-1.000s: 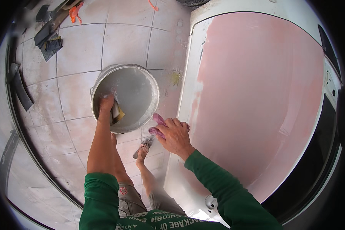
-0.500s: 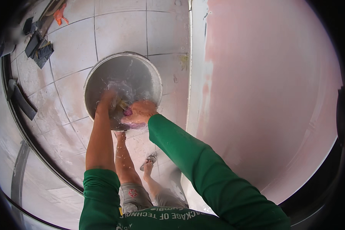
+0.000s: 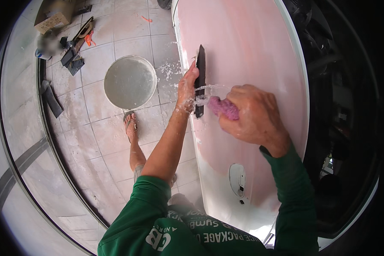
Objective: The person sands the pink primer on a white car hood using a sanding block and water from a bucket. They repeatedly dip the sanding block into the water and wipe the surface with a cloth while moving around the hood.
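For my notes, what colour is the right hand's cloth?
The cloth is pinkish purple, clearest in the head view.

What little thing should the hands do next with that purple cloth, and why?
Maybe the right hand should gently squeeze the purple cloth over the pink panel. The cloth is bunched in that hand above the panel, and water is splashing between it and the dark strip at the left hand.
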Demonstrator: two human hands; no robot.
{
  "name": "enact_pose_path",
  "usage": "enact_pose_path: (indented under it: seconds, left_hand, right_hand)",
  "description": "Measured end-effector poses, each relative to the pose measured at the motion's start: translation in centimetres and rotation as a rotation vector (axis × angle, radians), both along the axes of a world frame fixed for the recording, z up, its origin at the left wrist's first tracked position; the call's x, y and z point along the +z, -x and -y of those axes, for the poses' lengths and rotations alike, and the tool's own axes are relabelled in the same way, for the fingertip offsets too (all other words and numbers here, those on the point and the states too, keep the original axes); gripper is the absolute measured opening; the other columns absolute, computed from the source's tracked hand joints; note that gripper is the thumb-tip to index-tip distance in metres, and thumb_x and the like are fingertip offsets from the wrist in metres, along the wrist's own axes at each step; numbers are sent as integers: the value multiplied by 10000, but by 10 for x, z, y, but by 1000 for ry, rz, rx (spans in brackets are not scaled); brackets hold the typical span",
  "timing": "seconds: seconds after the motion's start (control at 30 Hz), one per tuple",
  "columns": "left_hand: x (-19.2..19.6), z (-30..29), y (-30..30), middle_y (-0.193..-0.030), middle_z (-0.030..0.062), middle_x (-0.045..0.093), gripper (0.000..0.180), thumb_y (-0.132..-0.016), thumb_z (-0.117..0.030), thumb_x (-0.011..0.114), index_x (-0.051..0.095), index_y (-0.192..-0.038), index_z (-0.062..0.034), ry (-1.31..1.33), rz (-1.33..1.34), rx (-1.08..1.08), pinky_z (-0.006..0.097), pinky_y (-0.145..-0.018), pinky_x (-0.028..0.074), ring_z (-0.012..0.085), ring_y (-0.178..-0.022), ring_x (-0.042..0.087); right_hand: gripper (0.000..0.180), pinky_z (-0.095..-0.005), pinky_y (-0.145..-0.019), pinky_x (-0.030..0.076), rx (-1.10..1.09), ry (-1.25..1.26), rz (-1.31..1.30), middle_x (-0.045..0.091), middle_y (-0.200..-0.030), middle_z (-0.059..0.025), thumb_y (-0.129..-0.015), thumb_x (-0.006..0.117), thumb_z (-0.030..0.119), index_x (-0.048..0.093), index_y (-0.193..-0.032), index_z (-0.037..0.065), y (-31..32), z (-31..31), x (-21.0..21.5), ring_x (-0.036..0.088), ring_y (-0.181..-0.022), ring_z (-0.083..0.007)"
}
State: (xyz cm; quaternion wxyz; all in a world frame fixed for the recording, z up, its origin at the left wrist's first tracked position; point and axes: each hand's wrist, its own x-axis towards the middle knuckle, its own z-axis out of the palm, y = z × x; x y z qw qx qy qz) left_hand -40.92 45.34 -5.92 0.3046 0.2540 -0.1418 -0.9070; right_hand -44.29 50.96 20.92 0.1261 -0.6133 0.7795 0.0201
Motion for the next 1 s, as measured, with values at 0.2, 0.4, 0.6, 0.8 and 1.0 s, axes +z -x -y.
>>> enact_pose_path:
  seconds: [0.2, 0.4, 0.6, 0.8, 1.0]
  left_hand:
    - [62, -240, -59, -1639, 261, 421, 607, -1055, -261, 659, 496, -1596, -38, 867, 680, 89, 518, -1209, 348, 450, -1434, 432]
    - [20, -350, -100, -1716, 301, 290, 573, -1124, -213, 500, 399, -1638, 20, 693, 629, -66, 515, -1295, 226, 444, -1605, 261]
    - [-79, -55, 20, -1719, 222, 344, 634, -1126, -367, 535, 388, -1660, -58, 210, 287, 51, 390, -1283, 292, 338, -1588, 339]
    - [19, -319, -77, -1679, 289, 380, 562, -1132, -247, 503, 423, -1636, -13, 684, 664, -47, 492, -1289, 248, 437, -1589, 302]
    - [-44, -333, -98, -1727, 266, 315, 591, -1138, -304, 500, 403, -1648, -20, 467, 604, -86, 431, -1297, 246, 390, -1608, 295]
  right_hand:
    - [395, -530, -1206, 424, 300, -34, -359, 742, -1124, -70, -711, 728, 91, 777, -1099, 145, 79, -84, 97, 659, -1194, -306]
    - [360, -557, -1267, 358, 267, 106, -191, 744, -1307, -58, -677, 719, -5, 785, -1008, 120, 101, -113, 66, 561, -1437, -353]
    - [375, -513, -1246, 407, 364, 183, -106, 756, -1280, -68, -707, 628, -42, 763, -1033, 85, 98, -87, 50, 556, -1447, -347]
    - [397, -479, -1201, 449, 333, 47, -120, 753, -1221, -103, -723, 581, -7, 755, -1075, 53, 122, -105, 63, 599, -1377, -353]
    - [380, -460, -1143, 475, 276, 68, -67, 745, -1145, -117, -713, 574, 5, 745, -1052, 29, 136, -75, 65, 651, -1238, -326]
